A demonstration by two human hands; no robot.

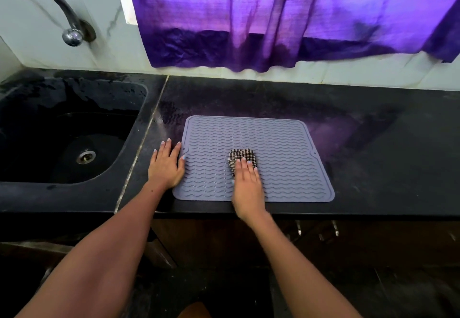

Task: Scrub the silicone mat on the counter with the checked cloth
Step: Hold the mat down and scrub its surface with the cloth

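Silicone mat (pixel 273 143): grey, wavy-ribbed, flat on black counter (pixel 373 143), near edge just inside the counter's front lip. Right hand (pixel 246 183) lies flat, fingers straight, pressing the folded checked cloth (pixel 242 157) onto the mat's middle. Left hand (pixel 165 166) also flat and released, palm on the counter, thumb side touching the mat's left edge. Judgement: keep the left hand bracing so the mat cannot creep; work the cloth along the ribs, firm pressure, overlapping passes toward the far corners. Sink (pixel 69 128) at left, purple curtain (pixel 273 19) beyond.
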